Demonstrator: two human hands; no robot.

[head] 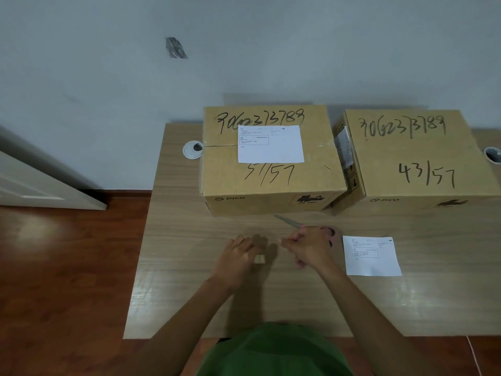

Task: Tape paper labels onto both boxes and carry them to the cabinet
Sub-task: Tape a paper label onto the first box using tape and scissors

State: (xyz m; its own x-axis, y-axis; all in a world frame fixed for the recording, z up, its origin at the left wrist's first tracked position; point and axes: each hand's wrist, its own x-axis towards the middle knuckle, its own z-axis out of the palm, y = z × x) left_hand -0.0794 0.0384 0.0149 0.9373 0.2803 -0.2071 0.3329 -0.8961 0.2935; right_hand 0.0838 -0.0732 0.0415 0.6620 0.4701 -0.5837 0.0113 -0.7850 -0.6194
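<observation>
Clear tape is seemingly stretching from the tape roll (259, 258) gripped by the left hand (240, 257) toward the pinching right hand (309, 249) (labels (270, 144) (372, 255) lying at twelve and three o'clock), risking folding onto itself.

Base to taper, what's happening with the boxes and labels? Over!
Left hand grips tan tape roll; right hand pinching, likely tape end. White paper label lies on left cardboard box. Second label on wooden table. Scissors behind hands.

Wooden table (189, 294) — two boxes (271, 183), (423, 158), paper label (371, 256), scissors (291, 223)
</observation>
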